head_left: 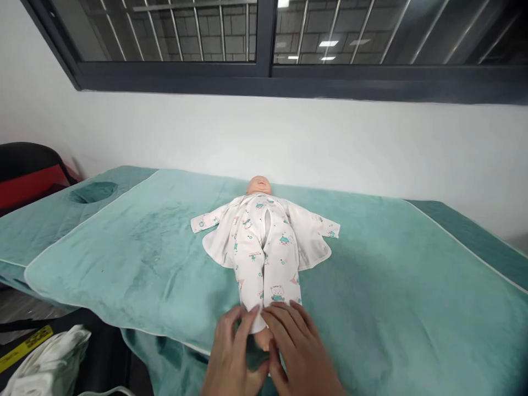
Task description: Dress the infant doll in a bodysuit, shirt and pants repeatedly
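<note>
A baby doll [259,185] lies on its back with its head toward the wall. It is dressed in a white printed open jacket [307,242] with the sleeves spread out, and white printed trousers [249,269]. My left hand [235,349] is closed with its fingertips on the cuff of the trouser leg on the left. My right hand [299,349] curls over the lower end of the other leg and covers it. Between the hands shows one bare doll foot [263,338]; the other foot is hidden.
The doll lies on a bed with a teal cover [391,308]; a face hole [94,192] is at its left end. A dark-framed window [264,77] is above the white wall. At lower left, crumpled pale cloth [53,357] lies on something black. A black and red chair [33,176] stands far left.
</note>
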A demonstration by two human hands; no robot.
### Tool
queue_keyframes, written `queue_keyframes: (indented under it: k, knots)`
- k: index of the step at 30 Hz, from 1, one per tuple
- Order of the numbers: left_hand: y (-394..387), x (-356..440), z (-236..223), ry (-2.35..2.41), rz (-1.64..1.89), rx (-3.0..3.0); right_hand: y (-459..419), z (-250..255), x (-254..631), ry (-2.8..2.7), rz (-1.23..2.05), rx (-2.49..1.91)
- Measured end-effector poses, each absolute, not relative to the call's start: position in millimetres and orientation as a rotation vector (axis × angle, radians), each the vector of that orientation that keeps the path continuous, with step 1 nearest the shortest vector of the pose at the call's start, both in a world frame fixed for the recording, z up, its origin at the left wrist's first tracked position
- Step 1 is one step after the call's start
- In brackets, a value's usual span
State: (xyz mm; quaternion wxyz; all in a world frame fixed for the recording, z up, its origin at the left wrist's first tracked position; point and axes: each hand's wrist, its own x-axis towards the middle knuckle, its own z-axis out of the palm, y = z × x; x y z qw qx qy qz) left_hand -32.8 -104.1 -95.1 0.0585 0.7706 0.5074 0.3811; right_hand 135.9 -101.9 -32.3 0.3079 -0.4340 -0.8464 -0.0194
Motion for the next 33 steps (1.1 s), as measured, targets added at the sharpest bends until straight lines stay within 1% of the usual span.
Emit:
queue_keyframes:
  k: [4, 8, 14, 18, 23, 27, 30, 33]
  knots:
    - [-103, -25, -99, 1.636, 1.250, 2.344, -96, -28, 134, -2.233, 0.020, -1.254]
    - [-105, -30, -94, 1.510, 1.410, 2.311, -95, -34, 131, -2.139, 0.138, -1.317]
    - [-108, -41, -91, 1.442, 1.484, 2.228, -94, -57, 111, -1.981, 0.119, -1.348]
    - [-110, -43, -94, 1.456, 1.454, 2.235, -91, -60, 106, -1.958, 0.133, -1.298]
    - [-114, -48, -100, 1.562, 1.407, 2.257, -96, -48, 109, -1.982, 0.175, -1.241]
    - [-116, -52, -99, 1.528, 1.390, 2.259, -106, -46, 114, -2.006, 0.142, -1.173]
    - [-120, -51, -96, 1.503, 1.425, 2.206, -112, -50, 119, -2.017, 0.080, -1.083]
    - [-125, -45, -89, 1.474, 1.539, 2.066, -117, -53, 123, -2.028, 0.072, -1.035]
